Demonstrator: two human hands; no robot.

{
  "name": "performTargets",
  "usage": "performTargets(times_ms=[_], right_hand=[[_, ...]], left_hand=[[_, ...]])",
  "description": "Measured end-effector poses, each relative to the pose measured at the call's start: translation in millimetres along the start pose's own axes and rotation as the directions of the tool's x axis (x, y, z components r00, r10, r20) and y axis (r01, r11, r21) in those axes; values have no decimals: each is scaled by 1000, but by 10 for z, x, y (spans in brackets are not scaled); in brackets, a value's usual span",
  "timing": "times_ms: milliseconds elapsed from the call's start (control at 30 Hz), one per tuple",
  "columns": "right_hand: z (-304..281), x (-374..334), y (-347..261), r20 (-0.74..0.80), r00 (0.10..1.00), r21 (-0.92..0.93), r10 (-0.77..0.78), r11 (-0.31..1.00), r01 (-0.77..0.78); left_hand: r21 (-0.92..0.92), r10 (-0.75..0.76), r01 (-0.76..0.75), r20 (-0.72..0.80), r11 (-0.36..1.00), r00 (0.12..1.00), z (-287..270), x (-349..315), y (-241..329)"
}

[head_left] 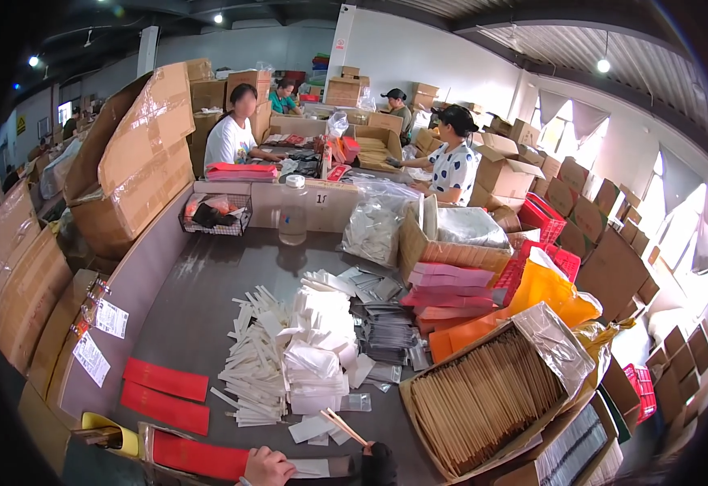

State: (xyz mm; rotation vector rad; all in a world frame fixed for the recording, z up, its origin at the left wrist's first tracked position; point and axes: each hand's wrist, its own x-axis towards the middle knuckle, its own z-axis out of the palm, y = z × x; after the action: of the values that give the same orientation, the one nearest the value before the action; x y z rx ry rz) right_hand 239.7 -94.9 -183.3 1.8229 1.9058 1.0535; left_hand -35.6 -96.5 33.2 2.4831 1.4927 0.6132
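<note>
At the front edge, my left hand [269, 467] has its fingers curled over the right end of a long red paper sleeve [196, 458]. That sleeve lies in a narrow holder. My right hand [378, 463], in a dark glove, grips a pair of wooden chopsticks [342, 426] whose tips point up and left. Between the two hands lies a white slip [311, 467]. Two more red sleeves [165, 394] rest flat on the left of the table. Beyond my hands rises a big heap of white paper-wrapped strips [313, 348].
A carton [483, 405] full of chopsticks stands at right. Black packets [388, 332] and pink and red sleeves [451, 292] are piled behind it. A clear jug [293, 212] and wire basket [216, 215] stand along the back board. Several people work beyond.
</note>
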Motion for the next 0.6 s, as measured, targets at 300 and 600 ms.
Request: performTargets(times_ms=[300, 600], right_hand=[[-1225, 639, 1062, 122, 936, 993, 331, -44, -114], [-1201, 605, 1060, 137, 933, 990, 331, -24, -137]], left_hand=[[40, -1, 5, -107, 999, 994, 64, -72, -43], [58, -23, 30, -108, 998, 994, 81, -78, -22]])
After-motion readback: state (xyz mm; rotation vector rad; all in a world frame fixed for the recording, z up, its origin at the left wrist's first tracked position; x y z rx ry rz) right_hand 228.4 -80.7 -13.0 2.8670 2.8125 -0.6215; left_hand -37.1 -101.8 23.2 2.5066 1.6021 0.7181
